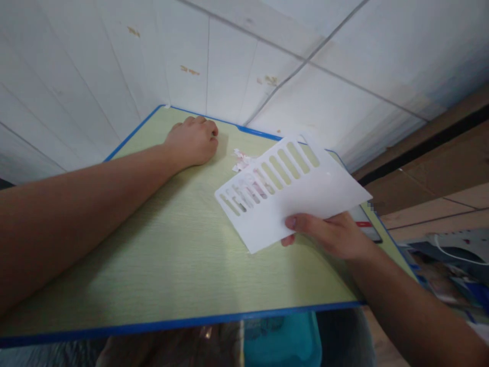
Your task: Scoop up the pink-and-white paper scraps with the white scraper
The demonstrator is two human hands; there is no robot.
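Note:
My right hand (332,234) pinches the near edge of a white sheet (301,196), thumb on top and fingers beneath. The sheet is tilted above the table, and a row of rounded slots is cut along its far side. Through several slots I see scraps lying below. My left hand (193,141) rests on the far left of the table as a closed fist; its palm side is hidden, so I cannot see whether anything is inside. Small torn paper scraps (240,162) lie between that fist and the sheet.
The pale green table (164,244) has a blue edge and stands against a white panelled wall (114,76). A flat device with a red bar (364,224) lies partly under the sheet. Brown cardboard (424,186) is at right; a teal container (292,341) sits below the front edge.

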